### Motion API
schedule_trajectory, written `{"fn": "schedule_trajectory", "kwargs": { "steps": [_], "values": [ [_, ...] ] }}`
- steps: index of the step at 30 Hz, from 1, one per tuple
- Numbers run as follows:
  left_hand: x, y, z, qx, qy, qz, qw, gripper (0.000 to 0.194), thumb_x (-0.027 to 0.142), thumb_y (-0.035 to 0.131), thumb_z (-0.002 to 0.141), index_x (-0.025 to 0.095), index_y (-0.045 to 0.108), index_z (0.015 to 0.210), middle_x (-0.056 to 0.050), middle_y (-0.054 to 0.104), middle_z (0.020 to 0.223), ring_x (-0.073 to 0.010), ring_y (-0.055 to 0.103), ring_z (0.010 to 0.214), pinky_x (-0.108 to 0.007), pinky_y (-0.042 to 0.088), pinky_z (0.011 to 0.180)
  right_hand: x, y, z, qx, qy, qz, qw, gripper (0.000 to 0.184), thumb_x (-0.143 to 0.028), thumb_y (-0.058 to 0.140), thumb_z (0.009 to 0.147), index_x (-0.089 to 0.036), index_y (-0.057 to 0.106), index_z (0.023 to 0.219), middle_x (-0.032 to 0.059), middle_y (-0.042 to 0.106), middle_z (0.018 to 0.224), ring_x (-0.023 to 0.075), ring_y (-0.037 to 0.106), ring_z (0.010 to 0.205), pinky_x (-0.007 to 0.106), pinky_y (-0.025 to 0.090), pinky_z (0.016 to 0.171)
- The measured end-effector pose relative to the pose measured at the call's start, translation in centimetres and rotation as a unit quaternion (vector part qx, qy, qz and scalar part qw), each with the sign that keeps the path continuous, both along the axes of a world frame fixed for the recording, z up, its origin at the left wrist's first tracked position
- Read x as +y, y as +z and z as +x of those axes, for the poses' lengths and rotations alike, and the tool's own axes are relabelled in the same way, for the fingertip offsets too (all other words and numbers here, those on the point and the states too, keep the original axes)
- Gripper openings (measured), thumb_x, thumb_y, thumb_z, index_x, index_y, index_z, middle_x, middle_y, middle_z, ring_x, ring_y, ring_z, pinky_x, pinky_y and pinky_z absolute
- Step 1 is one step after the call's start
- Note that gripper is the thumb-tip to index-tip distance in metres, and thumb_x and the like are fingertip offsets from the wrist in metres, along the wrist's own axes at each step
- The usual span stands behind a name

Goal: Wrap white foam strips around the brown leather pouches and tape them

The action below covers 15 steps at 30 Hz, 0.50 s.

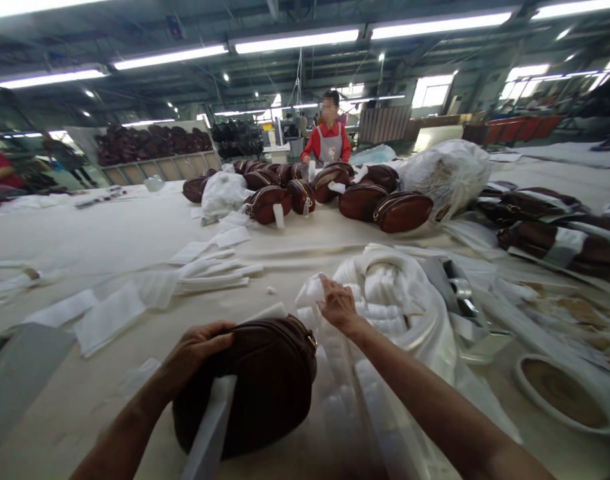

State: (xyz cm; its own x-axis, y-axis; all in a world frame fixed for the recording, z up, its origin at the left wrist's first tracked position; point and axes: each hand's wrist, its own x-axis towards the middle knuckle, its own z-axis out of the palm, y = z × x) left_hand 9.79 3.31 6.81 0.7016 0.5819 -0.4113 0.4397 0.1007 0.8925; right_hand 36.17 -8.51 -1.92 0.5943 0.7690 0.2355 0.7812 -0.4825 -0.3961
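A dark brown leather bag (265,387) with a gold zipper lies on the table in front of me, a white strip across its front. My left hand (197,350) rests on its upper left side, fingers curled over the leather. My right hand (337,303) reaches forward past the bag and pinches white foam wrapping (312,291) at the edge of a big heap of the same white sheet (399,300).
Several more brown bags (379,203) lie at the far side of the table, where a person in red with a grey apron (329,140) stands. White strips (209,273) are scattered left. A clear plastic sack (447,173), tape rolls (565,390) and wrapped bags (559,233) lie right.
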Motion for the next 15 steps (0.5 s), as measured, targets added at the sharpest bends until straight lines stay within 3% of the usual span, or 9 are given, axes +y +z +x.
{"fn": "schedule_trajectory", "kwargs": {
  "steps": [4,10,12,15],
  "values": [
    [-0.2,-0.2,0.2,0.003,-0.023,0.033,0.999,0.060,0.056,0.072,0.062,0.015,0.064,0.105,-0.004,0.069,0.082,-0.0218,0.062,0.076,-0.026,0.048,0.068,0.0,-0.7,3.5,0.029,-0.059,0.001,0.998,0.049,-0.004,0.043,0.076,-0.014,0.050,0.123,0.0089,0.067,0.096,0.0197,0.061,0.087,0.027,0.043,0.075],
    [0.5,-1.2,0.1,0.005,-0.034,0.064,0.997,0.062,0.058,0.068,0.065,0.016,0.063,0.110,-0.004,0.069,0.089,-0.0238,0.062,0.083,-0.027,0.049,0.072,-3.9,-0.2,6.6,-0.006,-0.198,0.033,0.980,0.046,-0.005,0.034,0.080,-0.003,0.044,0.126,0.0226,0.054,0.117,0.0283,0.054,0.101,0.038,0.040,0.083],
    [0.7,-1.4,0.0,0.006,-0.039,0.068,0.997,0.062,0.058,0.067,0.067,0.016,0.062,0.111,-0.004,0.069,0.089,-0.0236,0.062,0.082,-0.027,0.049,0.072,-4.3,0.2,5.8,-0.046,-0.155,0.028,0.986,0.044,-0.007,0.031,0.085,-0.005,0.044,0.127,0.0235,0.047,0.127,0.0313,0.046,0.112,0.044,0.035,0.091],
    [0.7,-1.5,-0.2,0.003,-0.039,0.073,0.997,0.061,0.058,0.066,0.069,0.016,0.061,0.112,-0.004,0.068,0.089,-0.0245,0.063,0.084,-0.028,0.049,0.073,-3.6,0.4,3.0,-0.088,0.025,-0.022,0.996,0.040,-0.011,0.031,0.089,-0.013,0.052,0.123,0.0171,0.052,0.126,0.0282,0.045,0.114,0.044,0.031,0.096]
  ]
}}
